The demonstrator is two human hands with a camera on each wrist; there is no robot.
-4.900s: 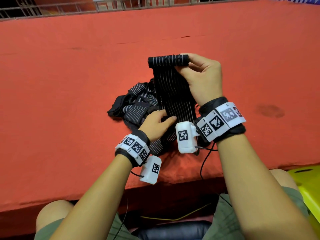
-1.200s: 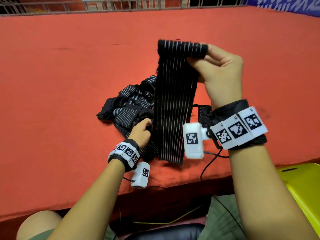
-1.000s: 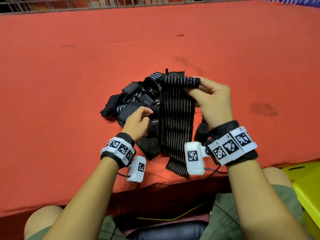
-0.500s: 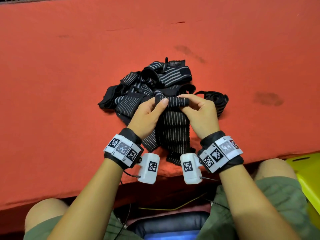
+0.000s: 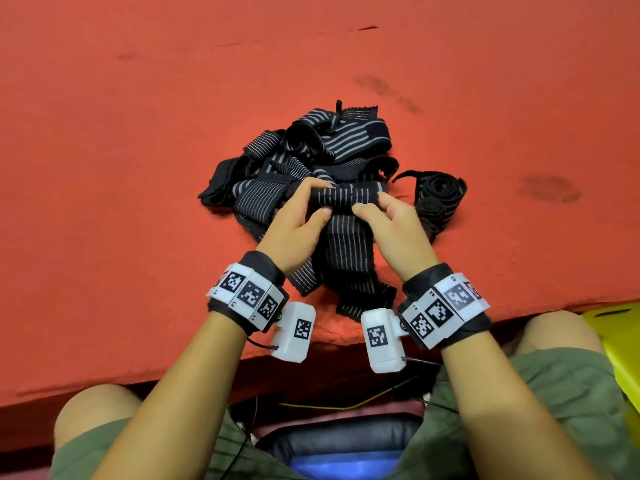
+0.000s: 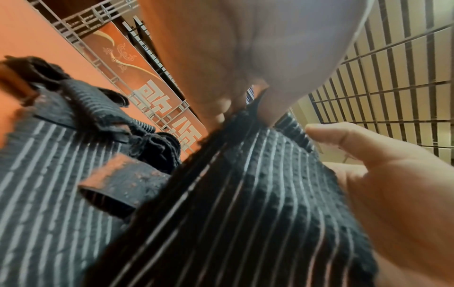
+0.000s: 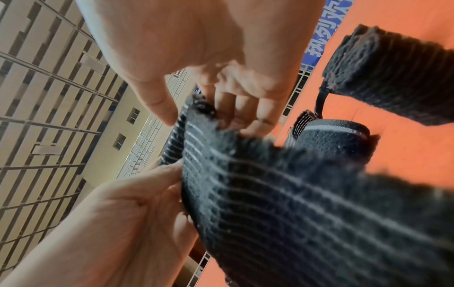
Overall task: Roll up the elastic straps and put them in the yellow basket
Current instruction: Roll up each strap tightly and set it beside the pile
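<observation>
A black elastic strap with thin white stripes (image 5: 349,251) lies toward me on the red table, its far end wound into a small roll (image 5: 349,198). My left hand (image 5: 304,216) pinches the roll's left end and my right hand (image 5: 381,213) pinches its right end, thumbs on the near side. The left wrist view shows the striped strap (image 6: 245,203) running up into my fingers; the right wrist view shows the roll (image 7: 196,136) between both hands. A heap of loose striped straps (image 5: 304,157) lies just behind. A corner of the yellow basket (image 5: 620,344) shows at the right edge, below the table.
A plain black rolled strap (image 5: 436,199) lies right of the heap, close to my right hand. The red table cloth (image 5: 138,168) spreads wide on all sides, with its front edge (image 5: 173,372) near my knees. A wire fence (image 6: 137,91) stands at the table's far side.
The right hand lowered the strap from held up in the air down to the table. The left hand left the heap and joined at the roll; both now hold its ends.
</observation>
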